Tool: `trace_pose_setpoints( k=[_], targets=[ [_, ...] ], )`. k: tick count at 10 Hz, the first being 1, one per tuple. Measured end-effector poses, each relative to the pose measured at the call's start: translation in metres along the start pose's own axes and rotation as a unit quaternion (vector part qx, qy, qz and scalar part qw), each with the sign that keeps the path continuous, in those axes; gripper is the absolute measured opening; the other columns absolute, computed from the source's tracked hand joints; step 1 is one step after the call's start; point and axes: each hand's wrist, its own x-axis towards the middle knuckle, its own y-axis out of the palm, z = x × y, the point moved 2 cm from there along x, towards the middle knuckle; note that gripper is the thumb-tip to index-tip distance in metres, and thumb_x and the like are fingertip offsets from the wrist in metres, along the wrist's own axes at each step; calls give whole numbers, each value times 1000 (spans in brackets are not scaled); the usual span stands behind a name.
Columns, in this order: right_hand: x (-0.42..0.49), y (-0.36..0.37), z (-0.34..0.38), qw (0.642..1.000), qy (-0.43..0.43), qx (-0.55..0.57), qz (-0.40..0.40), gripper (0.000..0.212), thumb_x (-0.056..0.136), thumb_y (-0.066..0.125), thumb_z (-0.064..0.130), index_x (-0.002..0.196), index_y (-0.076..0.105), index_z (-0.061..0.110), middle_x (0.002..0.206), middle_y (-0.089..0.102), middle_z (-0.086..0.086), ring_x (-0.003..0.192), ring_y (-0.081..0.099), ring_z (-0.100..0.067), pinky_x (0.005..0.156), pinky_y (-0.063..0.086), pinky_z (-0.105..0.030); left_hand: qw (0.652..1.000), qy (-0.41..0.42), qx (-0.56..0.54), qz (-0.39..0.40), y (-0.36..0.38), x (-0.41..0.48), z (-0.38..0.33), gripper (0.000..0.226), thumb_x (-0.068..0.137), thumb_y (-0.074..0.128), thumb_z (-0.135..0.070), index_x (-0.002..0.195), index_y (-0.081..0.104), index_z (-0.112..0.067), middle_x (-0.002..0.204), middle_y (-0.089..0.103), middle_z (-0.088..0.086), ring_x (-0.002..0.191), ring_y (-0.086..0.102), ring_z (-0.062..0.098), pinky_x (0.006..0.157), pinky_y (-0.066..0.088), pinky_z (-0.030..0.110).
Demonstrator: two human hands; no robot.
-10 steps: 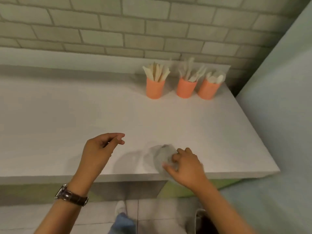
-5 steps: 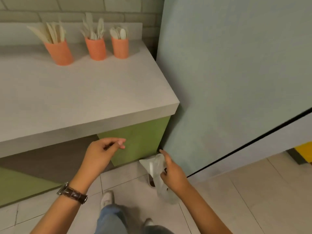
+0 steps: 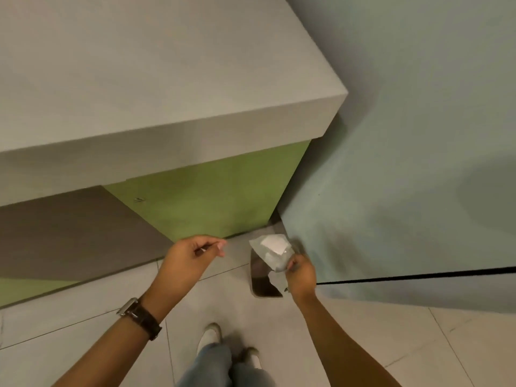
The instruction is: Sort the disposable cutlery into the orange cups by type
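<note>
One counter [image 3: 156, 79], grey top, green front. Below its near corner: two hands. Right hand [image 3: 301, 272] pinches one clear plastic wrapper [image 3: 272, 254]. Left hand [image 3: 190, 256] loosely curled, empty, one wristwatch [image 3: 138, 317]. No cups or cutlery in view.

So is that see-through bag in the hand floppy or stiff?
Probably floppy: the clear plastic bag looks crumpled and sags from the right hand, whose grip pinches only one end. It seems light, since fingertips alone hold it up. It may be a bit slippery, as the film looks smooth and thin.
</note>
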Motion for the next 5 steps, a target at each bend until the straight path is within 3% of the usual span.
trace_pose_setpoints(
  k=[1,2,3,4,5],
  targets=[
    [62,36,-45,997,-2,-50,-64,10,85,54,3,82,56,12,75,53,1,75,50,-17,67,38,-25,1000,11,5,16,30,49,47,16,87,62,-16,75,72,-21,67,66,-33,65,58,-15,60,38,0],
    [120,74,-88,991,2,-112,-72,8,87,54,8,93,57,12,100,63,-14,84,55,-20,68,44,-23,999,35,7,20,56,97,94,16,86,63,-18,74,72,-26,70,68,-29,72,63,-7,70,44,7],
    [166,115,-136,939,40,-337,62,60,90,52,35,141,29,12,146,33,-17,136,30,-33,111,29,-46,998,56,7,25,73,132,127,20,86,63,-20,73,70,-34,70,70,-22,59,55,0,60,42,9],
    [173,129,-150,898,112,-396,155,70,93,44,41,150,11,16,158,5,-13,146,-1,-34,117,3,-54,997,76,14,19,77,150,137,22,86,64,-20,72,69,-37,68,70,-20,56,51,0,56,39,13],
    [177,132,-130,910,62,-375,164,52,94,43,34,142,34,17,152,29,-9,142,22,-29,117,14,-50,998,55,3,17,69,142,123,21,86,64,-21,74,69,-37,71,71,-19,66,61,7,64,45,18]
  ],
)
